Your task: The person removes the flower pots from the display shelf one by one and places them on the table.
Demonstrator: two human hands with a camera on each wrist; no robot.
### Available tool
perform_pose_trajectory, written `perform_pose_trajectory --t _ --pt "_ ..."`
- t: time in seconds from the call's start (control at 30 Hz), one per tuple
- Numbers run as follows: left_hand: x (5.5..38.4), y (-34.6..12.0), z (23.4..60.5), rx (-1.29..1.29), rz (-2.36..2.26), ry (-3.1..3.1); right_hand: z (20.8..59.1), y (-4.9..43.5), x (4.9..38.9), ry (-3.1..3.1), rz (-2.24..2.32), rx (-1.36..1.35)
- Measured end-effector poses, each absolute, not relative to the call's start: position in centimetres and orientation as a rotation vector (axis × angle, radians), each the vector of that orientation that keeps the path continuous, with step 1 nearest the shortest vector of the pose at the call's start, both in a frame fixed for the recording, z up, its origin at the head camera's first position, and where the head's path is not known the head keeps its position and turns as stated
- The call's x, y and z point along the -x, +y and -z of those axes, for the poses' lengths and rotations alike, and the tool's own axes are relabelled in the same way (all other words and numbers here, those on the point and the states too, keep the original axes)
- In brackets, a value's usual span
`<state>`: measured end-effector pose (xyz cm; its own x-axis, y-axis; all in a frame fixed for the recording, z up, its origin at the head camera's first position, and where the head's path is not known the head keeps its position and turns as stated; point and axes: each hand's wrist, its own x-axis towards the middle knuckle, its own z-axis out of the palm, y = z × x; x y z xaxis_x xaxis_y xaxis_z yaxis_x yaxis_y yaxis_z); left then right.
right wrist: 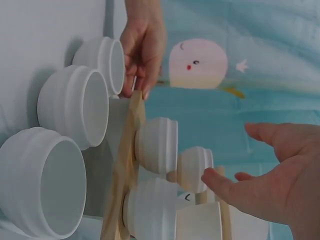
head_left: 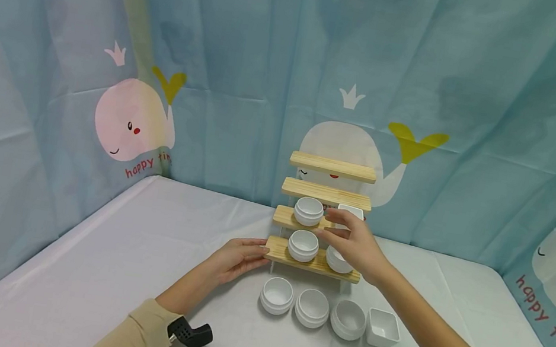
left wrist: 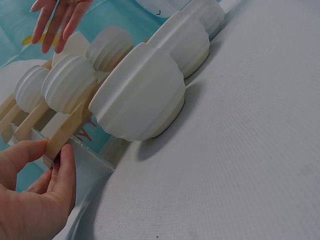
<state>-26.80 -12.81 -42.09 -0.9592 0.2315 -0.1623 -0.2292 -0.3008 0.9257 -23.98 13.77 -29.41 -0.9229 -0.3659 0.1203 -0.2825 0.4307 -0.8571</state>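
Note:
A stepped stand has pale wooden planks; my left hand (head_left: 238,260) pinches the left end of its lowest plank (head_left: 279,248) between thumb and fingers, as the left wrist view shows. Two round white bowls sit on that plank, the left one (head_left: 303,248) fully in sight, the other (head_left: 338,262) partly behind my right hand (head_left: 354,242). One plank higher are another round bowl (head_left: 308,213) and a square bowl (head_left: 351,210), partly covered by that hand. My right hand hovers in front of these bowls with fingers apart and nothing in them; its palm (right wrist: 280,185) shows in the right wrist view.
In front of the stand, a row of white bowls stands on the white tablecloth (head_left: 134,272): three round ones, such as the leftmost bowl (head_left: 276,298), and a square bowl (head_left: 383,329) at the right end. Two upper planks (head_left: 333,167) hold nothing. A blue whale-print curtain (head_left: 250,73) hangs behind.

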Motion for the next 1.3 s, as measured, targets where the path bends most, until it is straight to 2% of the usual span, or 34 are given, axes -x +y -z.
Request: perform_pose_trajectory --t 1.3 --pt "26.6 -12.9 41.9 -0.005 -2.318 1.658 30.0 9.4 25.5 2.719 1.500 0.430"
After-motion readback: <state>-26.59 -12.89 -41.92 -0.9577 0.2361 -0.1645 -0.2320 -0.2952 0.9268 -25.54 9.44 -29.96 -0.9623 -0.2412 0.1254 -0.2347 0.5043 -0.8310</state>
